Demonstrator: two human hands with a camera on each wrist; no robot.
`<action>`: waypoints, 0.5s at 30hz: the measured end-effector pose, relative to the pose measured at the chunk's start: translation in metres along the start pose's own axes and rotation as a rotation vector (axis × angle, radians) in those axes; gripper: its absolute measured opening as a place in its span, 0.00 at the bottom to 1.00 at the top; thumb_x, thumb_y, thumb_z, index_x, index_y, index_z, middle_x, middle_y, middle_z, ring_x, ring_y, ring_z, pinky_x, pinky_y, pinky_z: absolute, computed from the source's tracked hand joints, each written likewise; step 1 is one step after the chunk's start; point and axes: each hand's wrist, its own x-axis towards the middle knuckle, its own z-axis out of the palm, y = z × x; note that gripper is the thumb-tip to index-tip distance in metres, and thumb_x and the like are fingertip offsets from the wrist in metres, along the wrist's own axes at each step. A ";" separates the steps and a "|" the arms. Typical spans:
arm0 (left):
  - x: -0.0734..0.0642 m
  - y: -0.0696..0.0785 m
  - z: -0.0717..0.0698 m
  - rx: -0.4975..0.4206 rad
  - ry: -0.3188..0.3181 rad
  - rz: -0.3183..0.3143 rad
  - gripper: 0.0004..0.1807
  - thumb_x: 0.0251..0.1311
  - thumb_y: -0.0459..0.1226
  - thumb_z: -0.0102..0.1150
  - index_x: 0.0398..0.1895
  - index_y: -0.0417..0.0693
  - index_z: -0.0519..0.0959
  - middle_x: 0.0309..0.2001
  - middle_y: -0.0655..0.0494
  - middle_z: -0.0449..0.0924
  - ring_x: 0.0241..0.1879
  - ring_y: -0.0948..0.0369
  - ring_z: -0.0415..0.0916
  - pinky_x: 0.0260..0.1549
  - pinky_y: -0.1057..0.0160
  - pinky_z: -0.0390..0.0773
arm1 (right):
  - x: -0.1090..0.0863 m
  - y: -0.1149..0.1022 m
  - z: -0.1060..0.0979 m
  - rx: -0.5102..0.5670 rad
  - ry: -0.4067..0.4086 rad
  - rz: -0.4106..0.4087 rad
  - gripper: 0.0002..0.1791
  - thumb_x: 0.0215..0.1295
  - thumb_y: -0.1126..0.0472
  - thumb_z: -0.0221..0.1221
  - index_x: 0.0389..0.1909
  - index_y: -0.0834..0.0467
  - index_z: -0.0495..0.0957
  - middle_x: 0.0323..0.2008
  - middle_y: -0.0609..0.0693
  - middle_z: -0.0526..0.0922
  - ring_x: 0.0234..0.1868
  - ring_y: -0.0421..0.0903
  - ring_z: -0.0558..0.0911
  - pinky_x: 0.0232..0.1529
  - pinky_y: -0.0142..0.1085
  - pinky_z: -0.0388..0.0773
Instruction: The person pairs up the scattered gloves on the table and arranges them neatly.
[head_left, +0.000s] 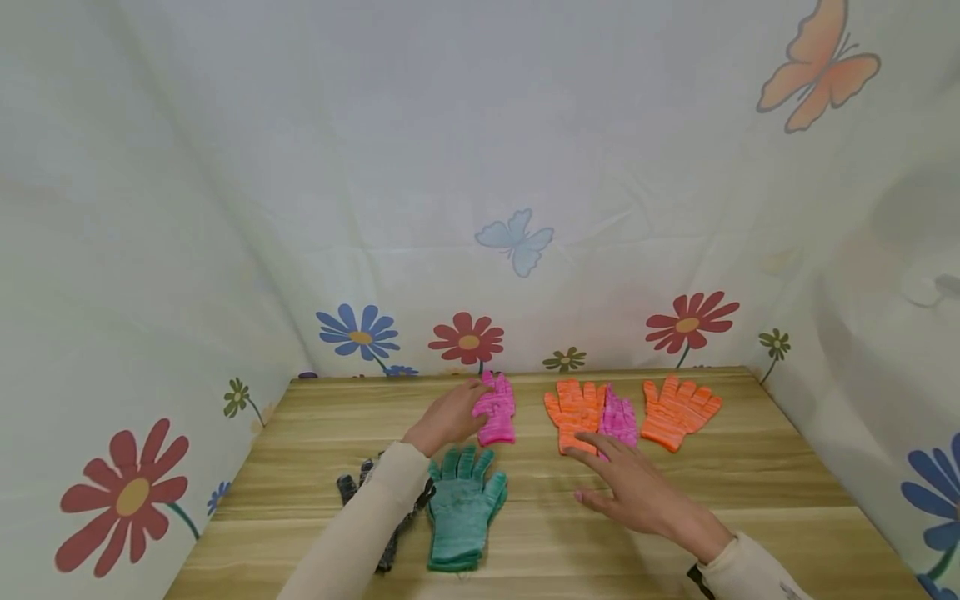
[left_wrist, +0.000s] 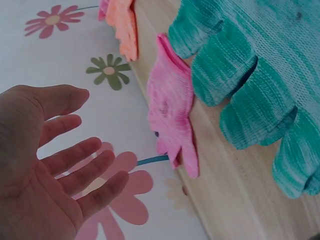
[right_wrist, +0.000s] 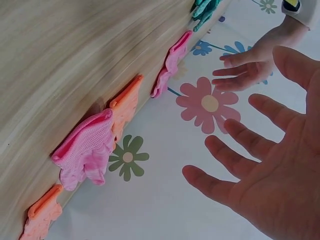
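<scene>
My left hand hovers by the pink glove at the back middle of the table, fingers loosely spread. In the left wrist view that hand holds nothing and stands apart from the pink glove. My right hand, spread and holding nothing, is over the table in front of an orange glove and a second pink glove; these two lie side by side, touching. Farther right lies another orange glove. A green glove is nearest my left forearm, which partly hides a black glove.
The wood-patterned table meets a white cloth backdrop printed with flowers and butterflies at its back edge. Cloth also hangs along the left and right sides.
</scene>
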 end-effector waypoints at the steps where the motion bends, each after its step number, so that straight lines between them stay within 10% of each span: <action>1: 0.003 -0.001 0.002 -0.003 -0.001 -0.005 0.30 0.65 0.42 0.60 0.70 0.46 0.68 0.69 0.45 0.67 0.68 0.47 0.67 0.65 0.47 0.71 | 0.000 0.000 0.000 0.002 0.000 0.001 0.34 0.65 0.36 0.57 0.71 0.35 0.63 0.73 0.51 0.62 0.71 0.60 0.65 0.64 0.65 0.64; 15: 0.032 -0.012 0.032 -0.009 -0.077 -0.053 0.28 0.64 0.38 0.60 0.68 0.46 0.70 0.67 0.48 0.72 0.67 0.49 0.68 0.66 0.49 0.70 | -0.005 0.005 0.003 0.014 -0.002 0.008 0.33 0.66 0.35 0.54 0.71 0.35 0.63 0.73 0.52 0.62 0.70 0.61 0.67 0.62 0.66 0.65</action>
